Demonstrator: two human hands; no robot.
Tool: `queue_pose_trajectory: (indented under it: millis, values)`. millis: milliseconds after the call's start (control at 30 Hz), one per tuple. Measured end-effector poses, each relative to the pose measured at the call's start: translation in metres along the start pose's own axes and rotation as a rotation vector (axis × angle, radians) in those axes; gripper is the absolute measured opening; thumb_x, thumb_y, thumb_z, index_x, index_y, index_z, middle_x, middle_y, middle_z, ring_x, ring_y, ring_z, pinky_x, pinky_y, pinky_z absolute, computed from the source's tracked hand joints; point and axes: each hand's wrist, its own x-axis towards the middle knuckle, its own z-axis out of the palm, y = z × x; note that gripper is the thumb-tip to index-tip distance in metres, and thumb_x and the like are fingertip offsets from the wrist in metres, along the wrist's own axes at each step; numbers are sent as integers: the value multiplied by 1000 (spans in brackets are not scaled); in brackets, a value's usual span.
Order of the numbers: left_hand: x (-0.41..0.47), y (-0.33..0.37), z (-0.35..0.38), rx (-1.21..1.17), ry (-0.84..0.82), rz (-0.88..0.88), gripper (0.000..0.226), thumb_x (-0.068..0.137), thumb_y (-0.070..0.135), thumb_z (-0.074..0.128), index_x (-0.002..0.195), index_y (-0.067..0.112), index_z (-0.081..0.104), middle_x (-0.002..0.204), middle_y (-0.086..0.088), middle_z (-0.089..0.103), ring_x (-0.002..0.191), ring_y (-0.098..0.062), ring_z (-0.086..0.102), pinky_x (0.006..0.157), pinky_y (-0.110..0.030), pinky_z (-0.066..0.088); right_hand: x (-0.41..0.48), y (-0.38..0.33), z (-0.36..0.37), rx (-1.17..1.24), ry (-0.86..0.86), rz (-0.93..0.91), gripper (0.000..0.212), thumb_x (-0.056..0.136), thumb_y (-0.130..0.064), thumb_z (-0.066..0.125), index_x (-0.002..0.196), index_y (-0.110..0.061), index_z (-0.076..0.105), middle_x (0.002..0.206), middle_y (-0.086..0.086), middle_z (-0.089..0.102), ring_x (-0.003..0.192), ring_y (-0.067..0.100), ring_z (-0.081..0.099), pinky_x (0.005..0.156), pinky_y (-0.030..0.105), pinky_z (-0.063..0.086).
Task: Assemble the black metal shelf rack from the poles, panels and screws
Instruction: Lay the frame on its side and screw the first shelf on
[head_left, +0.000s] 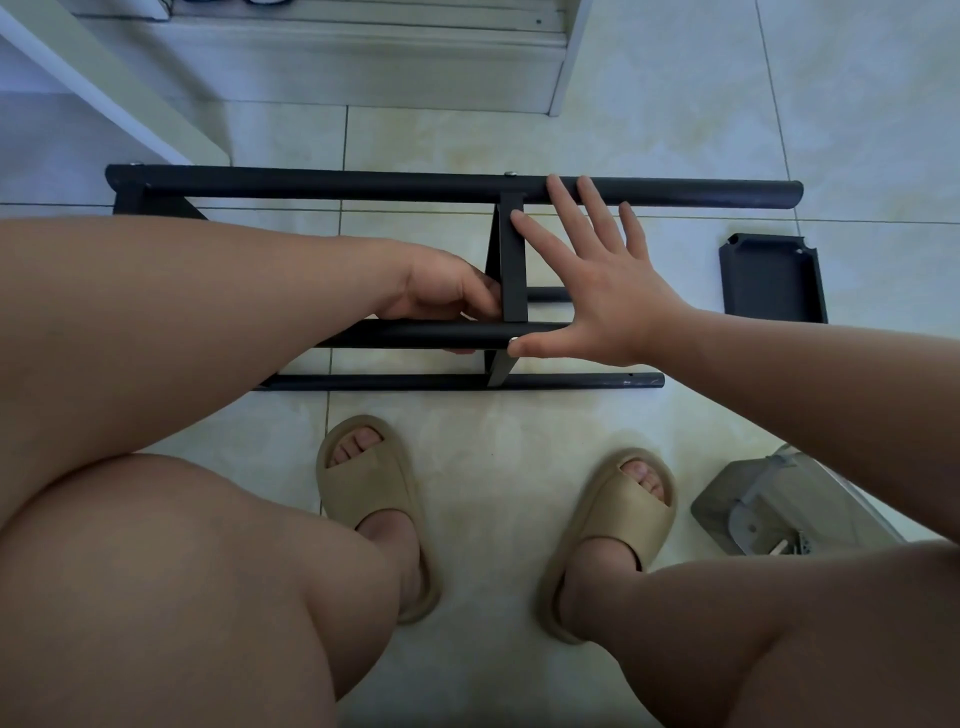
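Above floor, left hand gripping pole

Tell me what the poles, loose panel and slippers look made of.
poles: likely painted metal tube, matte black, slightly grainy coat, screws through them.
panel: likely folded sheet metal, same matte black, thin upturned rim.
slippers: foam or rubber, matte beige, thick one-piece moulding.
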Motion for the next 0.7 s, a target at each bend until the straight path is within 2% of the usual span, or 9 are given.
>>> queue_pose_trajectory:
  millis: [200,300,467,567,700]
  values:
    - [1,0,1,59,10,-45,15,97,22,53,98,24,68,85,8,73,82,-7,68,89,-34,51,0,-1,0,1,2,1,121,64,-98,36,162,-37,0,169,3,-18,154,28,-22,123,59,-8]
    - [2,-1,1,99,21,-44,14,97,20,54,98,24,68,84,8,73,81,-6,69,90,-35,51,-1,-1,-1,4,-2,1,121,64,-98,37,162,-38,-1,169,2,-19,154,27,-22,123,59,-8]
    - [1,1,1,52,21,-4,19,96,9,52,99,18,68,88,2,70,80,-10,65,77,-27,54,-1,-1,-2,7,-7,2,121,64,-97,37,162,-38,0,169,2,-19,154,27,-23,123,59,-8]
    - [-1,1,-1,13,-7,2,21,95,4,49,105,15,64,89,2,70,80,-11,65,76,-27,53,-1,-1,-2,5,-9,2,121,64,-97,37,162,-38,-1,169,2,-19,154,27,-23,123,59,-8]
    - [1,0,-1,18,2,-43,18,97,16,50,101,19,67,91,3,68,87,-12,62,85,-32,51,0,-1,-1,4,-5,1,120,64,-98,36,162,-38,0,169,2,-19,154,28,-22,123,59,-7]
